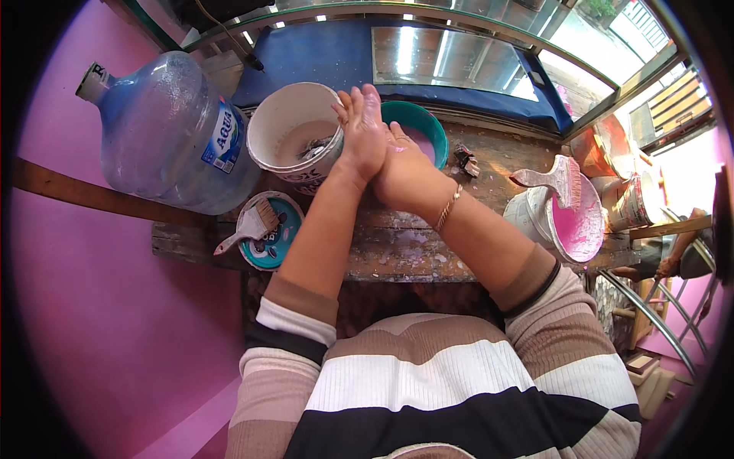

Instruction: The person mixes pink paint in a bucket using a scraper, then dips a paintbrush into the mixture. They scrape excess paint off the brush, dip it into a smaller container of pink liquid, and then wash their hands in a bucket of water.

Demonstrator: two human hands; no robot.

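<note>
My left hand (363, 141) and my right hand (409, 172) press against each other above the bench, beside a white bucket. The left one has its fingers stretched up and away from me, and its skin looks wet. Pink smears mark the skin where the two meet. A ring and a bracelet show on the right hand and wrist; most of its fingers are hidden behind the left hand. No tool is visible in either. The white bucket (264, 126) holds cloudy liquid and something dark. Partly covered by my hands, a green basin (436, 126) contains pale pinkish liquid.
At left stands a large clear water jug (168, 130). A paintbrush (256, 226) rests on a teal lid (284, 237). To the right, another paintbrush (562, 182) lies across a pink paint bucket (535, 214). Glass lies on a blue surface (306, 57) behind the wooden bench (413, 256).
</note>
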